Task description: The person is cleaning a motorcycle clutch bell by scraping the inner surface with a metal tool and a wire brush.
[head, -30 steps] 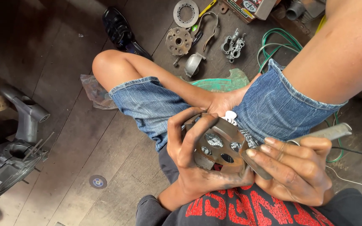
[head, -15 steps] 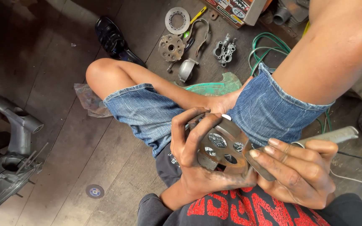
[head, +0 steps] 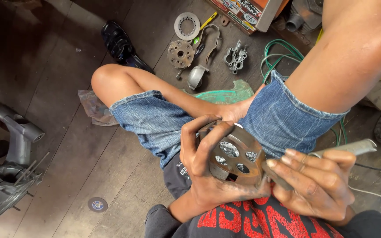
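I sit cross-legged on a dark wooden floor in denim shorts. My left hand (head: 208, 167) grips a round rusty metal drum with several holes (head: 237, 154), held over my lap with fingers curled over its rim. My right hand (head: 318, 183) is closed around a grey metal hand tool (head: 351, 149) whose tip rests against the drum's right edge. Both hands are smeared with grease.
On the floor ahead lie a toothed ring (head: 187, 25), a round plate with holes (head: 181, 53), a small grey casting (head: 237, 56), a green hose (head: 283, 53), a black shoe (head: 120, 44) and a coloured box (head: 243, 11). A grey engine casing (head: 9, 176) sits left; a small disc (head: 97, 204) lies near.
The view has drifted, so the floor parts sit lower and further left in frame. My hands keep the same hold on the drum and tool, with the drum turned slightly.
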